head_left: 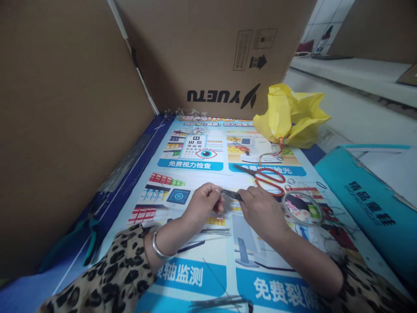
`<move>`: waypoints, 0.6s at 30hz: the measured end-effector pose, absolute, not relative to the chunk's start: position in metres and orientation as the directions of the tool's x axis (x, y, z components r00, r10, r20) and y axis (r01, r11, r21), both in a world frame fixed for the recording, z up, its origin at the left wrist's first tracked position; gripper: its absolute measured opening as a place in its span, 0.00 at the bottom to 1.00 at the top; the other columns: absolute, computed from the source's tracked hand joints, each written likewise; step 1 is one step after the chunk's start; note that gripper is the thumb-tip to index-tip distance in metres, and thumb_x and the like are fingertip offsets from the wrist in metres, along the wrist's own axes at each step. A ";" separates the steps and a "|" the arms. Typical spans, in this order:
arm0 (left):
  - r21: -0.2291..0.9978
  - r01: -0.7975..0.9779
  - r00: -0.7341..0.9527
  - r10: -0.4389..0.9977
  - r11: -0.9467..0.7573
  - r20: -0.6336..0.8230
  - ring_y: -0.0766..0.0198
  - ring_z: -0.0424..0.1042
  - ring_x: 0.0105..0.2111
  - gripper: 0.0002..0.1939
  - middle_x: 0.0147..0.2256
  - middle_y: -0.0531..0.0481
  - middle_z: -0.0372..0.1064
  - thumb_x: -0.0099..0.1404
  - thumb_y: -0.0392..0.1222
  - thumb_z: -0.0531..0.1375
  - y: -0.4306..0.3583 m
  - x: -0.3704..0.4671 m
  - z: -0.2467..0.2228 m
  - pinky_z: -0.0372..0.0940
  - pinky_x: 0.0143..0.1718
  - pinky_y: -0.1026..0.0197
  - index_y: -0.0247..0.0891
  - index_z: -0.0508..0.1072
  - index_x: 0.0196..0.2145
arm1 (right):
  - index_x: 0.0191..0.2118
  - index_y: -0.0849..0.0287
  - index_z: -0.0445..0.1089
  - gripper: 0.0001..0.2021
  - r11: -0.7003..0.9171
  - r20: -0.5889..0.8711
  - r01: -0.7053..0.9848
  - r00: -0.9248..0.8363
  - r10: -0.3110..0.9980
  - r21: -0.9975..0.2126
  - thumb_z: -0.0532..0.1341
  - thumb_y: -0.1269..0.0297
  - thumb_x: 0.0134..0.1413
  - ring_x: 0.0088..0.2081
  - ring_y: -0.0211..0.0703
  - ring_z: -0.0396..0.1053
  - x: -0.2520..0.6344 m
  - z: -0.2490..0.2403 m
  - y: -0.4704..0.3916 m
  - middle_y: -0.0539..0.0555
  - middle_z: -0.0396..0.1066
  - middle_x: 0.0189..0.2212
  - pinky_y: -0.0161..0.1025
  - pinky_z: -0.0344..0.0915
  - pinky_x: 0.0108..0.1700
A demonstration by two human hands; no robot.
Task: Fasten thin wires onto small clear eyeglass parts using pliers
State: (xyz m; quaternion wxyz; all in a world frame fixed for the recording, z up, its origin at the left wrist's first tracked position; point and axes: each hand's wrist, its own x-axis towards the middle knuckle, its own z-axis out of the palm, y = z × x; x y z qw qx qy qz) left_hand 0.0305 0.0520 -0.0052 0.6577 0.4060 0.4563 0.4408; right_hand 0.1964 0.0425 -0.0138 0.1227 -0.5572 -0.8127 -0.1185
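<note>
A small pair of dark, slim-nosed metal pliers lies between the two hands, above the printed blue-and-white sheet. The right hand is closed about its handles; the left hand brings thumb and fingers to the tip, though whether they pinch a fine piece there cannot be told. Control at this point would seem to depend on a steady nose, light pressure, and left fingertips set just clear of the bite. Nearer the wearer than the grip, a bundle of thin grey wire lengths rests on the sheet, best kept away from the sleeves. Just beyond the right hand lie scissors with orange-red looped handles, whose blades point leftward. Among the containers, a crumpled yellow bag-like wrapping sits farther beyond the grip and to the right, multicoloured strands at its lower edge; its interior is hidden. A turquoise cardboard box with dark lettering stands well to the right of the grip; its contents cannot be made out.
</note>
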 end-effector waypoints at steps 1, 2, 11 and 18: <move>0.934 -0.217 0.197 0.950 0.284 -0.243 0.75 0.61 0.16 0.09 0.21 0.55 0.64 0.57 0.43 0.57 0.052 0.030 -0.005 0.58 0.17 0.70 0.35 0.62 0.26 | 0.36 0.58 0.70 0.08 0.351 0.323 0.935 -0.347 0.880 0.050 0.54 0.71 0.52 0.35 0.42 0.62 0.196 -0.014 0.042 0.53 0.67 0.29 0.38 0.52 0.40; 0.933 -0.221 0.198 0.950 0.283 -0.242 0.75 0.61 0.16 0.09 0.21 0.55 0.64 0.57 0.43 0.57 0.052 0.030 -0.005 0.58 0.17 0.70 0.35 0.62 0.26 | 0.36 0.58 0.70 0.08 0.349 0.316 0.936 -0.344 0.884 0.044 0.54 0.71 0.53 0.35 0.42 0.62 0.196 -0.014 0.042 0.53 0.67 0.29 0.38 0.52 0.40; 0.935 -0.222 0.189 0.953 0.275 -0.235 0.74 0.62 0.17 0.08 0.22 0.55 0.64 0.58 0.43 0.56 0.052 0.031 -0.007 0.58 0.17 0.70 0.35 0.63 0.28 | 0.37 0.59 0.70 0.09 0.348 0.325 0.936 -0.346 0.880 0.054 0.53 0.70 0.53 0.35 0.43 0.62 0.196 -0.015 0.042 0.54 0.67 0.29 0.38 0.53 0.40; 0.938 -0.220 0.179 0.957 0.266 -0.229 0.74 0.62 0.17 0.09 0.21 0.55 0.64 0.57 0.43 0.57 0.052 0.031 -0.009 0.57 0.17 0.70 0.35 0.62 0.27 | 0.37 0.59 0.69 0.09 0.349 0.316 0.935 -0.351 0.882 0.065 0.54 0.72 0.53 0.36 0.42 0.62 0.195 -0.014 0.043 0.54 0.67 0.29 0.38 0.53 0.40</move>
